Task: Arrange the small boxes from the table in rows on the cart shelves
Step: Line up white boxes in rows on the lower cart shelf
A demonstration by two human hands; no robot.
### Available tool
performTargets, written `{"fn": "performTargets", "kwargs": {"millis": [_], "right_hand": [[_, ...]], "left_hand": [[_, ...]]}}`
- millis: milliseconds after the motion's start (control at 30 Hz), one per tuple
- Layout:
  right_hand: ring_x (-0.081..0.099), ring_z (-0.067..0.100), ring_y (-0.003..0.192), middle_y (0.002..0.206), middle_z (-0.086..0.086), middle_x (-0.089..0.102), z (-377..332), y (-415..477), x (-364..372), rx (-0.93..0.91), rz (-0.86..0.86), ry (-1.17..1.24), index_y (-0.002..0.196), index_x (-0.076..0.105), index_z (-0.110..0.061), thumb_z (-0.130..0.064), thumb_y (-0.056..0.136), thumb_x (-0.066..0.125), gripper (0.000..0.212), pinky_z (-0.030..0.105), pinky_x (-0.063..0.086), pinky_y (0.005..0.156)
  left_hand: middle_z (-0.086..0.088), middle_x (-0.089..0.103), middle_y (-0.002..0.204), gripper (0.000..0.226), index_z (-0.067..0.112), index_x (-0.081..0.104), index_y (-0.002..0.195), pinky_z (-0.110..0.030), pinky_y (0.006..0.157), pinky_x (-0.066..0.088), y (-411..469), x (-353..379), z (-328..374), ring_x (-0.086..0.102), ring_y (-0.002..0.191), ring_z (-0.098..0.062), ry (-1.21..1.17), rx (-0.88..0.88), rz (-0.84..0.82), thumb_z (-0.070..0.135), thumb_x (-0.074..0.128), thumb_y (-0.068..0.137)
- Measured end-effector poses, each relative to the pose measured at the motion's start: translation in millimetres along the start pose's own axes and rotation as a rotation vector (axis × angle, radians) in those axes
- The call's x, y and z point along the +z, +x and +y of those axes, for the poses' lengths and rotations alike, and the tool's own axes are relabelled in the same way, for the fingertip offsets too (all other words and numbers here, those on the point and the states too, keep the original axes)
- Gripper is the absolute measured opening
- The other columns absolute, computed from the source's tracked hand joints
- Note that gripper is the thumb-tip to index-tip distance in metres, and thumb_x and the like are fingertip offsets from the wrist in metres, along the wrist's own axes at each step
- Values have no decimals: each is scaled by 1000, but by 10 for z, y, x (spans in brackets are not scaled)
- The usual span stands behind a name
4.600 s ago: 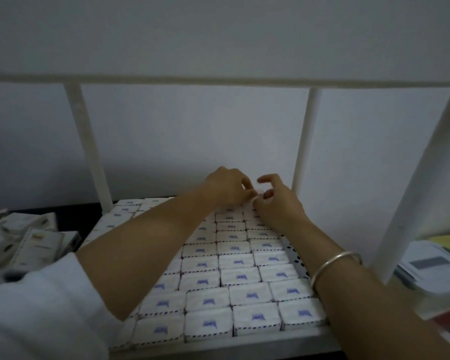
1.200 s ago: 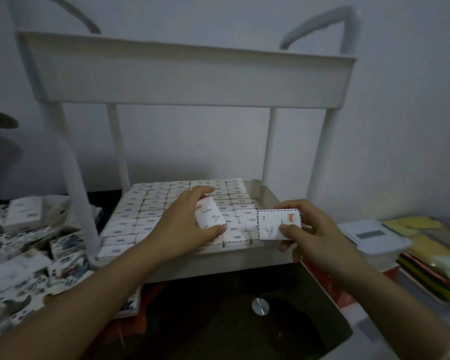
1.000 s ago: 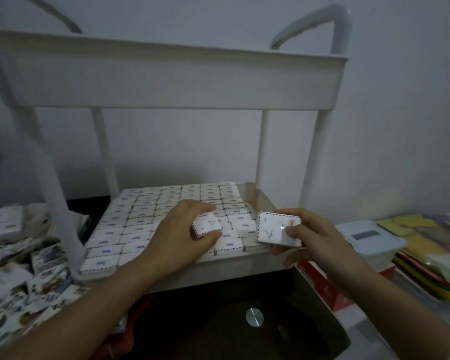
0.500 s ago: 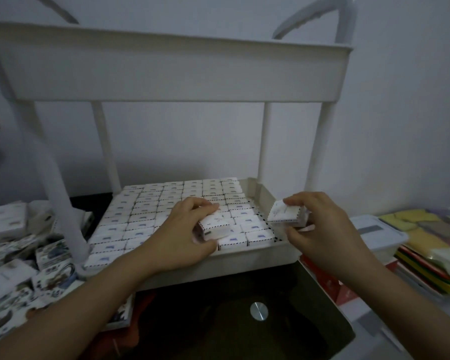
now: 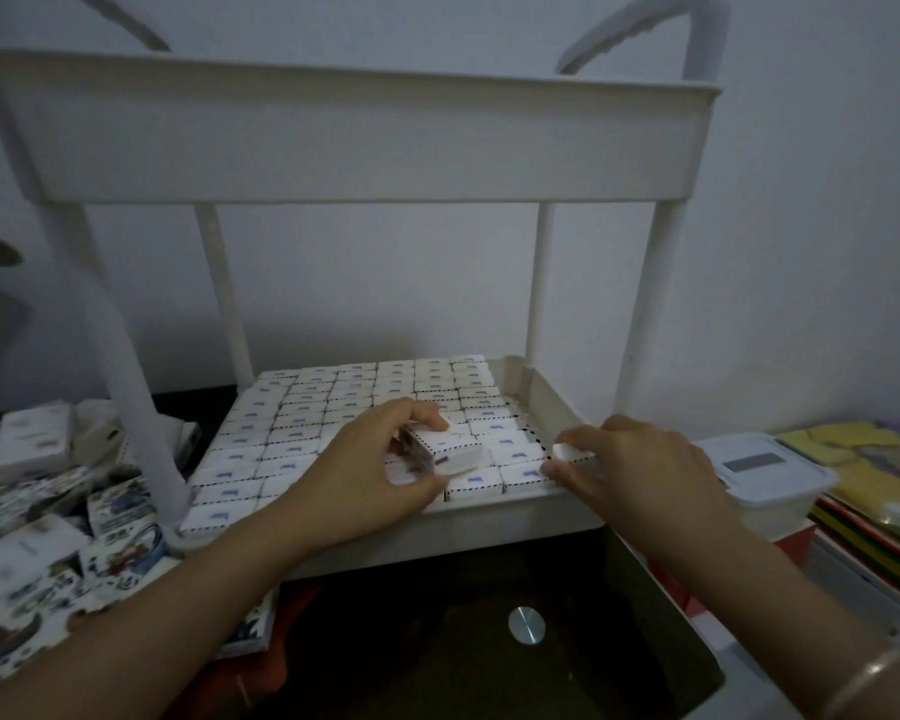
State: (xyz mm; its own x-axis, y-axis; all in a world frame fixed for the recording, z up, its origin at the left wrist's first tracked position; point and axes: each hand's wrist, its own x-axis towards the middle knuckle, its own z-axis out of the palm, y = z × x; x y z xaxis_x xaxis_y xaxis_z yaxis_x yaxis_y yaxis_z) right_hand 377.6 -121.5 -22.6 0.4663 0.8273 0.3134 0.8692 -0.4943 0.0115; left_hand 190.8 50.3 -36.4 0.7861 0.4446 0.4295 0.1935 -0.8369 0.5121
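A white cart stands before me; its lower shelf [image 5: 552,402] is packed with neat rows of small white boxes [image 5: 333,402] with dashed edges. My left hand [image 5: 365,475] holds a small white box [image 5: 450,449], tilted, just above the front rows near the middle. My right hand [image 5: 640,470] pinches another small box [image 5: 567,453] on its edge, down in the narrow gap between the last column and the shelf's right wall. Most of that box is hidden by my fingers and the rows.
The cart's upper shelf [image 5: 354,132] hangs over the rows, carried by white posts [image 5: 126,387]. Loose patterned boxes [image 5: 42,532] are heaped on the table at left. A lidded plastic container [image 5: 765,470] and coloured folders [image 5: 874,491] sit at right. Dark glass tabletop [image 5: 489,631] lies in front.
My right hand has moved its box from in front of the shelf down into the gap at the right wall. My left hand has tilted its box over the front rows.
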Motion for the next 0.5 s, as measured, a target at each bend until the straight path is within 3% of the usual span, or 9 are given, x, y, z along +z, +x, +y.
{"fn": "performTargets", "kwargs": {"millis": [133, 200, 267, 367, 500], "right_hand": [[57, 14, 109, 137, -2, 49, 17, -73, 80, -81, -59, 37, 142, 37, -40, -61, 96, 22, 52, 26, 47, 84], [56, 12, 109, 147, -2, 40, 35, -131, 120, -114, -78, 67, 146, 24, -37, -55, 100, 22, 50, 24, 46, 84], [56, 6, 92, 146, -3, 41, 55, -183, 156, -105, -48, 109, 142, 19, -37, -53, 100, 25, 45, 15, 42, 70], [46, 1, 80, 145, -6, 41, 79, -210, 182, -103, -37, 139, 130, 27, -37, -53, 100, 27, 35, 10, 35, 62], [57, 6, 97, 156, -7, 23, 139, -211, 173, -148, 22, 87, 133, 40, -34, -50, 99, 33, 38, 7, 31, 58]], "left_hand": [[38, 36, 135, 52, 51, 55, 116, -19, 97, 40, 75, -67, -20, 37, 122, 14, 9, 41, -140, 66, 63, 67], [34, 37, 139, 53, 53, 53, 122, -15, 95, 38, 119, -102, -32, 38, 124, 11, 9, 77, -218, 61, 56, 70], [30, 46, 133, 52, 50, 52, 124, -9, 87, 37, 146, -86, -18, 46, 116, 6, 18, 116, -234, 53, 55, 72], [27, 53, 117, 46, 50, 57, 119, -6, 77, 37, 195, 15, 47, 50, 104, 4, 60, 166, -167, 60, 57, 74], [23, 55, 112, 39, 45, 64, 109, -12, 80, 46, 360, 192, 206, 52, 103, 6, -42, 128, -8, 65, 57, 76]]}}
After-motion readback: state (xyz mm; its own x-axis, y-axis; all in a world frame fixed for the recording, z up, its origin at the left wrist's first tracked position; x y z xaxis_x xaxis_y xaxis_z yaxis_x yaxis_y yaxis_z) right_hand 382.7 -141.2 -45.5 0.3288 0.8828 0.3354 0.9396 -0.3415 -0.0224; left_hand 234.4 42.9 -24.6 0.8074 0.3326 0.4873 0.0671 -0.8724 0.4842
